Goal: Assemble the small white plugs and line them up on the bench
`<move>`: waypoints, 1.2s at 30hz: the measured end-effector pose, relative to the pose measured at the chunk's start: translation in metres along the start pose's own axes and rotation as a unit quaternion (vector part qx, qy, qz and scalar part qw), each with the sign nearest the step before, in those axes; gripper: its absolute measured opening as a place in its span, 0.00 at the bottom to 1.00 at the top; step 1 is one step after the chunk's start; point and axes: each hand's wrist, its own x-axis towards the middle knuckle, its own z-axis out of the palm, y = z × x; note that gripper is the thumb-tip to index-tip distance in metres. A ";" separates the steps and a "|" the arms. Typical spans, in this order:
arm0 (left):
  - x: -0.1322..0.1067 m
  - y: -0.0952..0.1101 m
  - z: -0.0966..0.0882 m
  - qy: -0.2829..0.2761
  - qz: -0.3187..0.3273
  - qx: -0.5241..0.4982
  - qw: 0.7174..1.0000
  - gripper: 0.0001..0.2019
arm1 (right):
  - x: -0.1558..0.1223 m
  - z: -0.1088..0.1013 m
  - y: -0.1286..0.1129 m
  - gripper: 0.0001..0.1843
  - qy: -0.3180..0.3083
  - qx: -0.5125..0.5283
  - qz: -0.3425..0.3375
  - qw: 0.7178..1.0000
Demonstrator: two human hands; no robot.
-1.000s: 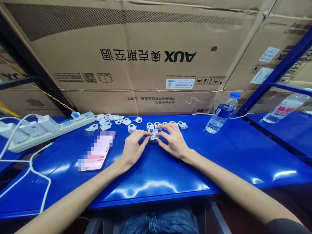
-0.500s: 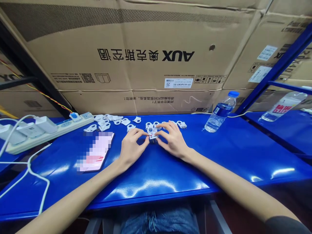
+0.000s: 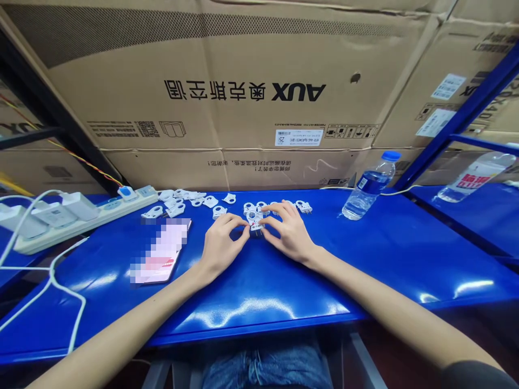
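Observation:
A white plug with a ring-shaped handle (image 3: 256,227) is between my two hands, its metal pins pointing toward me and a small red spot on its left side. My left hand (image 3: 221,241) pinches its left edge between thumb and forefinger. At the right edge, the thumb and forefinger of my right hand (image 3: 291,233) close on the same plug, the other fingers arched above. Just behind it lie several similar plugs (image 3: 304,206), partly covered by my right hand. Another ringed plug (image 3: 219,211) lies just beyond my left hand.
More white plugs (image 3: 175,209) form a loose pile at the back left. A phone (image 3: 172,243), partly pixelated, lies left on the blue table (image 3: 259,294). Beyond are a power strip (image 3: 99,219) with chargers, a water bottle (image 3: 368,186) and a large carton (image 3: 243,54).
Both hands keep nearly the same pose around the plug. The whole view has shifted very slightly; nothing on the table has visibly been moved.

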 end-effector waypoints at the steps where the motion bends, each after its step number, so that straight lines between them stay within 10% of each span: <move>1: 0.000 0.000 0.000 -0.001 -0.002 -0.002 1.000 0.07 | 0.000 0.000 0.000 0.06 -0.001 0.000 -0.001 1.000; 36: 0.003 0.003 -0.001 -0.051 -0.054 -0.060 0.995 0.06 | -0.001 0.003 0.004 0.07 -0.003 -0.007 -0.030 1.000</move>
